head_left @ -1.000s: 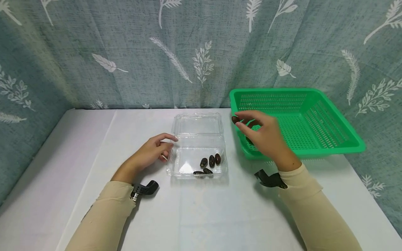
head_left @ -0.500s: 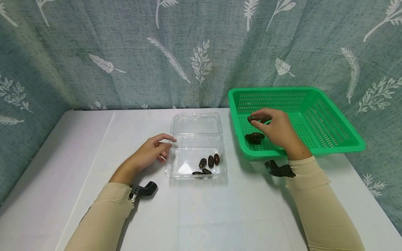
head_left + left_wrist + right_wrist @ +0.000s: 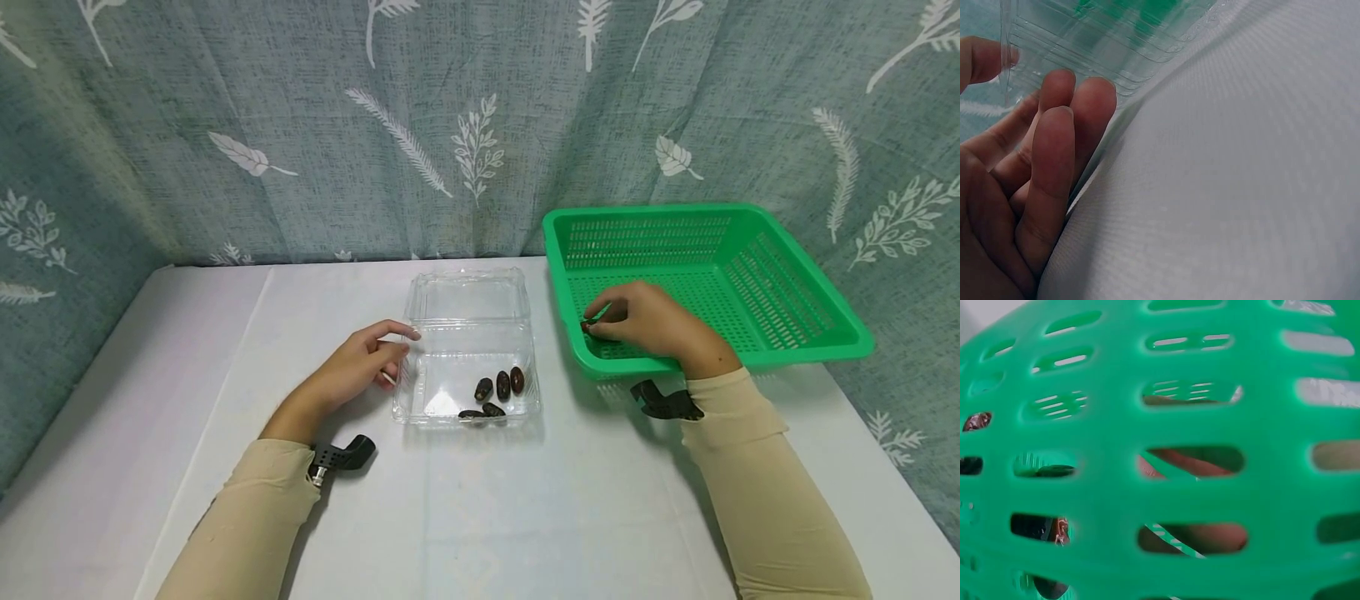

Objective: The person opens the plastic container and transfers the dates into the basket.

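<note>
My left hand is at the left wall of an open, clear plastic clamshell box, index finger over the rim and thumb against it. In the left wrist view, the other fingers curl beside the box's ribbed side. Several dark, glossy dates lie in the box's front right part. My right hand reaches low into the green basket and pinches a date at its left end. The other dates there are mostly hidden by the hand; the right wrist view shows dates through the slots.
The basket's slotted side stands between the right wrist camera and the fingers. The box's lid lies folded back. A white cloth covers the table, and a leaf-patterned curtain hangs behind it.
My right hand has carried a date rightward from over the basket's left rim, then down to the dates inside. My left hand stays at the box. The view has shifted slightly.
</note>
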`<state>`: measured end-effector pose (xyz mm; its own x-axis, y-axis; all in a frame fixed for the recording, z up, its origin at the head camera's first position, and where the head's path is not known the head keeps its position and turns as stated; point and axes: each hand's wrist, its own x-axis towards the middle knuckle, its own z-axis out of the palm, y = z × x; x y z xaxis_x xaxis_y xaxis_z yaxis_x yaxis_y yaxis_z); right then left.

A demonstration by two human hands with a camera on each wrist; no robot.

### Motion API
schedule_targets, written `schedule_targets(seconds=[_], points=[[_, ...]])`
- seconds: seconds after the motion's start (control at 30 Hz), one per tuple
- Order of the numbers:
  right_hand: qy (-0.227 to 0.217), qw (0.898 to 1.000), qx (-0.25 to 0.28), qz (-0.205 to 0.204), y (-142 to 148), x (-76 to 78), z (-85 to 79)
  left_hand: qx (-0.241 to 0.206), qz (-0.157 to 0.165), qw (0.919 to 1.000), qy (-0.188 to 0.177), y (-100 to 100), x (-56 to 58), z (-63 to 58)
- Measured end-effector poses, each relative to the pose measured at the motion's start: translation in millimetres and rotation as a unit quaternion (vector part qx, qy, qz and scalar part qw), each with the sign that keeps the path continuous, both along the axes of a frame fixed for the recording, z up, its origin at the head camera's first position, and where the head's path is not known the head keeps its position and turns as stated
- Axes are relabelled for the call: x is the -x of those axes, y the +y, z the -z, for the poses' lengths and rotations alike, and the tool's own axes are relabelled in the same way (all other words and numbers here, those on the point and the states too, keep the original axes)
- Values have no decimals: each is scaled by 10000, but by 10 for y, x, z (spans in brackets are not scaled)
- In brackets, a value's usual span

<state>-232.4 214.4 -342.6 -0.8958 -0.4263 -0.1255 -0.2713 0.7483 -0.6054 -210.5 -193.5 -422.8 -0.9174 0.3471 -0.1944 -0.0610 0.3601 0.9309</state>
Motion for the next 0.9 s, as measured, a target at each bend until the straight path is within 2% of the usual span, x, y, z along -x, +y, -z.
schedule_targets(seconds=[0.5, 0.77, 0.9], points=[[-437, 9975, -2, -547, -15, -24, 2, 86, -61, 9999, -7, 8, -1, -5], [-416, 9979, -86, -483, -17, 10, 18, 134, -70, 9999, -11, 10, -16, -11], [-166, 9993, -99, -330, -29, 5, -4, 147, -74, 9999, 19, 14, -17, -21]])
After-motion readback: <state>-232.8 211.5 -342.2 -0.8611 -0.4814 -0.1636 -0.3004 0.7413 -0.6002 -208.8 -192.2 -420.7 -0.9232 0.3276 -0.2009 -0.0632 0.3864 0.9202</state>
